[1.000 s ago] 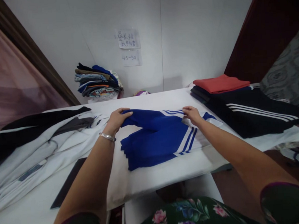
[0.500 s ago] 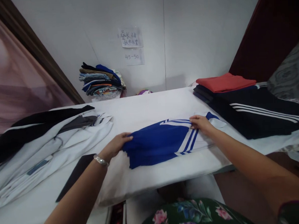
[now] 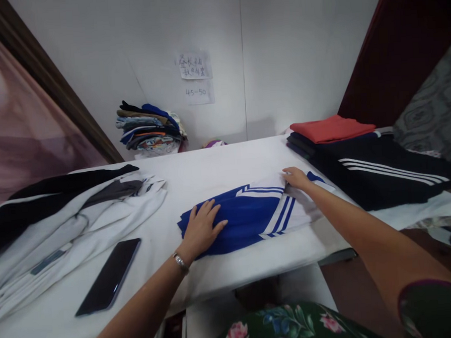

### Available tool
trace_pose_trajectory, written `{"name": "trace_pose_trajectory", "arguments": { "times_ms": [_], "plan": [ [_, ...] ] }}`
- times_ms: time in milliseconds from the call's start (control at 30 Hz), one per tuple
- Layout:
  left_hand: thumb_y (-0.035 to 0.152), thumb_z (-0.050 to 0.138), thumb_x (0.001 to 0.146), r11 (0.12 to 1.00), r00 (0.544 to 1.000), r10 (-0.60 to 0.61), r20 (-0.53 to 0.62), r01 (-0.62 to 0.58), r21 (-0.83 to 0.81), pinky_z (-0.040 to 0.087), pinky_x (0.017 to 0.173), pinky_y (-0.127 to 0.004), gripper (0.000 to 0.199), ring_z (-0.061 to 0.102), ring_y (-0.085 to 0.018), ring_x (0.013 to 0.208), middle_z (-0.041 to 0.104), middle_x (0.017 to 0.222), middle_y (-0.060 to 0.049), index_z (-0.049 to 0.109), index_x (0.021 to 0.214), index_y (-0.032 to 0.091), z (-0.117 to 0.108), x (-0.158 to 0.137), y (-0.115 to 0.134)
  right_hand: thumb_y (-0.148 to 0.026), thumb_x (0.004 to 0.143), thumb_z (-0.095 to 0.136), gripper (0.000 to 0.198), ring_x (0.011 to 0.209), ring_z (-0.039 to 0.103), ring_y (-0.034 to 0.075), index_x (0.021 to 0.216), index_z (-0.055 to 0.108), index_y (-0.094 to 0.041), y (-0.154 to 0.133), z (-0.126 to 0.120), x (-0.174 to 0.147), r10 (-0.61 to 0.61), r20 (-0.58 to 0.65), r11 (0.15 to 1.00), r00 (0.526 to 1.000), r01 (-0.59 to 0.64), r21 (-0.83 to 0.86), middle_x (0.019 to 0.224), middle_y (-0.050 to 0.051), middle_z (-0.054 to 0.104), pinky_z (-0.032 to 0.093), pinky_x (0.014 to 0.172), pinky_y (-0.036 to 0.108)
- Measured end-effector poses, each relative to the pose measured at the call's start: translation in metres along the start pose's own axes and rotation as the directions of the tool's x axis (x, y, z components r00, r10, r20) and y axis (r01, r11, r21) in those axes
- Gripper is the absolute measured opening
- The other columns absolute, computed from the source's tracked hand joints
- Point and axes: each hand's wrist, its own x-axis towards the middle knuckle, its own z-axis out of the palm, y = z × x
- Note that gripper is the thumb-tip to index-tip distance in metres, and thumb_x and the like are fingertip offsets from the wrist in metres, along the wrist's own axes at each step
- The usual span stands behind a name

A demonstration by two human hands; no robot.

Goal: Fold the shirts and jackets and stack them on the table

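Observation:
A blue-and-white striped jacket (image 3: 246, 205) lies partly folded on the white table in front of me, its blue part to the left and its white part to the right. On the blue fabric rests my left hand (image 3: 202, 224), palm down with fingers spread. My right hand (image 3: 294, 178) pinches the white fabric along the far edge, just past the stripes. Under my right forearm, part of the white section is hidden.
A phone (image 3: 108, 278) lies left of my left forearm. Loose white and grey clothes (image 3: 88, 221) and a black garment (image 3: 60, 190) cover the left side. A folded red garment (image 3: 331, 129) tops dark striped clothing (image 3: 376, 166) on the right. Stacked clothes (image 3: 150, 127) stand by the wall.
My left hand has let go of the jacket's left edge and moved right, flattening onto the blue fabric. My right hand keeps its pinch near the far edge. The phone shows more fully.

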Motion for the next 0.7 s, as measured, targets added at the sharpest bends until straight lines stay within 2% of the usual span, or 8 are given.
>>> {"name": "trace_pose_trajectory", "arguments": {
  "times_ms": [100, 200, 367, 467, 567, 700],
  "plan": [
    [0.053, 0.040, 0.091, 0.998, 0.994, 0.042, 0.104, -0.047, 0.050, 0.024, 0.109, -0.056, 0.053, 0.040, -0.031, 0.132, 0.051, 0.138, -0.011, 0.052, 0.131, 0.020, 0.015, 0.001, 0.002, -0.036, 0.085, 0.050, 0.041, 0.117, 0.053, 0.030, 0.117, 0.064, -0.015, 0.000, 0.006, 0.009, 0.017, 0.043, 0.991, 0.999, -0.011, -0.133, 0.125, 0.015, 0.060, 0.041, 0.096, 0.039],
    [0.052, 0.037, 0.092, 0.993, 0.985, 0.087, 0.150, -0.097, 0.061, 0.025, 0.108, -0.055, 0.051, 0.043, -0.031, 0.129, 0.053, 0.136, -0.010, 0.053, 0.131, 0.022, 0.020, 0.002, -0.001, -0.043, 0.083, 0.051, 0.043, 0.109, 0.057, 0.033, 0.111, 0.067, -0.015, 0.002, 0.009, 0.015, 0.047, 0.060, 0.971, 0.997, -0.031, -0.238, 0.117, 0.017, 0.064, 0.045, 0.087, 0.042],
    [0.052, 0.038, 0.092, 0.991, 0.983, 0.116, 0.142, -0.124, 0.045, 0.027, 0.107, -0.054, 0.050, 0.043, -0.029, 0.129, 0.053, 0.136, -0.008, 0.053, 0.131, 0.024, 0.011, 0.003, -0.003, -0.029, 0.083, 0.049, 0.028, 0.106, 0.058, 0.026, 0.099, 0.070, -0.021, 0.005, 0.002, 0.011, -0.020, 0.014, 0.939, 1.000, 0.023, -0.343, 0.110, 0.011, 0.067, 0.045, 0.081, 0.033],
    [0.050, 0.039, 0.092, 0.991, 0.991, 0.119, 0.060, -0.123, 0.060, 0.023, 0.110, -0.051, 0.050, 0.040, -0.027, 0.132, 0.051, 0.138, -0.008, 0.051, 0.132, 0.023, 0.003, 0.006, -0.004, -0.025, 0.086, 0.040, 0.032, 0.108, 0.056, 0.025, 0.100, 0.069, -0.021, 0.013, -0.003, 0.001, -0.054, -0.073, 0.925, 0.996, 0.023, -0.380, 0.113, 0.011, 0.065, 0.043, 0.080, 0.033],
    [0.051, 0.039, 0.091, 0.992, 0.997, 0.073, -0.023, -0.071, 0.103, 0.017, 0.112, -0.053, 0.052, 0.036, -0.029, 0.134, 0.050, 0.139, -0.010, 0.052, 0.132, 0.021, 0.002, 0.008, -0.004, -0.022, 0.084, 0.041, 0.031, 0.101, 0.059, 0.026, 0.094, 0.070, -0.017, 0.028, -0.003, -0.010, -0.020, -0.125, 0.913, 0.992, -0.032, -0.406, 0.106, 0.013, 0.066, 0.044, 0.074, 0.033],
    [0.057, 0.038, 0.090, 0.992, 0.991, 0.068, 0.112, -0.079, 0.098, 0.023, 0.109, -0.056, 0.055, 0.044, -0.031, 0.128, 0.054, 0.135, -0.010, 0.054, 0.130, 0.023, 0.014, 0.010, -0.004, -0.016, 0.078, 0.045, 0.027, 0.091, 0.062, 0.024, 0.084, 0.071, -0.016, 0.045, 0.002, -0.015, 0.011, -0.130, 0.909, 0.991, -0.064, -0.411, 0.097, 0.013, 0.068, 0.045, 0.071, 0.031]
  ]
}}
